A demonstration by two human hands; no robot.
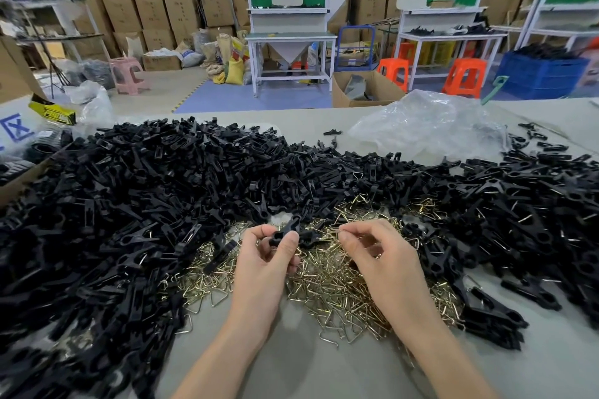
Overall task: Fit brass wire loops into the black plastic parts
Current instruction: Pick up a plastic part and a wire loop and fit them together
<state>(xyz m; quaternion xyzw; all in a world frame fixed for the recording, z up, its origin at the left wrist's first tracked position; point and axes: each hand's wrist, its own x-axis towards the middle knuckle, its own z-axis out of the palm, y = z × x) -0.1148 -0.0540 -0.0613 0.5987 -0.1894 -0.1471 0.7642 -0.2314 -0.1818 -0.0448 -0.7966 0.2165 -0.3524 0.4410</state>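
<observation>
My left hand [264,256] pinches a black plastic part [289,228] between thumb and fingers, its long end pointing up and away. My right hand [372,249] pinches a brass wire loop [341,230] at its fingertips, a short way right of the part and apart from it. Both hands hover over a heap of brass wire loops [327,288] in the middle of the table. A very large pile of black plastic parts [146,197] spreads around that heap on the left, behind and on the right.
A crumpled clear plastic bag [428,126] lies at the back right of the grey table [291,359]. A cardboard box [19,178] with dark parts sits at the left edge. Beyond the table are workbenches, stools and stacked cartons.
</observation>
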